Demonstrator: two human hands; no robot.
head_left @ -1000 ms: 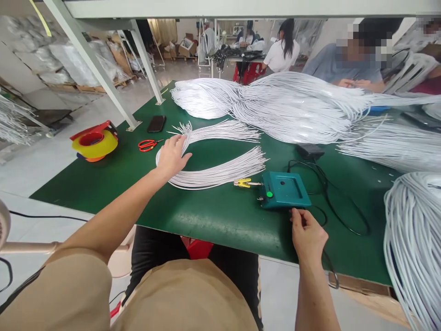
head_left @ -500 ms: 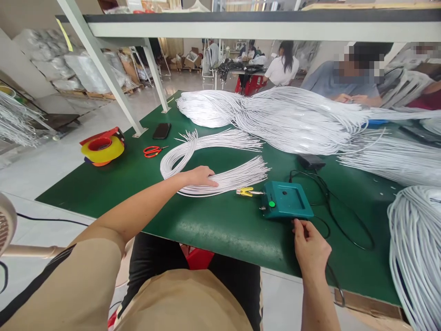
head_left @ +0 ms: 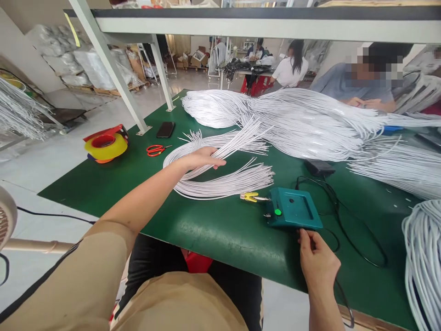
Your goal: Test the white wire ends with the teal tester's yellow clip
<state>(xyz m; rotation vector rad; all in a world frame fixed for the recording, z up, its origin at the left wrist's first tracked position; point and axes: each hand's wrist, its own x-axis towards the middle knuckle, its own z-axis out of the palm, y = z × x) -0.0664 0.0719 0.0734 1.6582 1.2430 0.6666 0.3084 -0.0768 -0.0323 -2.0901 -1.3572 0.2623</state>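
Note:
A bent bundle of white cords [head_left: 223,181] lies on the green table [head_left: 144,184]. My left hand [head_left: 201,158] is closed on several of these cords and holds them raised, their ends pointing up and to the right. My right hand [head_left: 319,262] rests at the table's near edge just below a teal box [head_left: 292,211] with a green button, its fingers curled; whether it holds the black cable beside it I cannot make out. A yellow clip [head_left: 251,196] sticks out of the box's left side.
A big heap of white cords [head_left: 292,119] fills the back of the table, with more at right [head_left: 422,257]. Red scissors [head_left: 155,149], a black phone [head_left: 166,129], a yellow tape dispenser [head_left: 105,145] and a black adapter [head_left: 319,168] lie about. People sit across the table.
My left hand moved from the bundle's bend to its lower strand, closed on several cords and lifted them off the table. My right hand stayed by the teal box.

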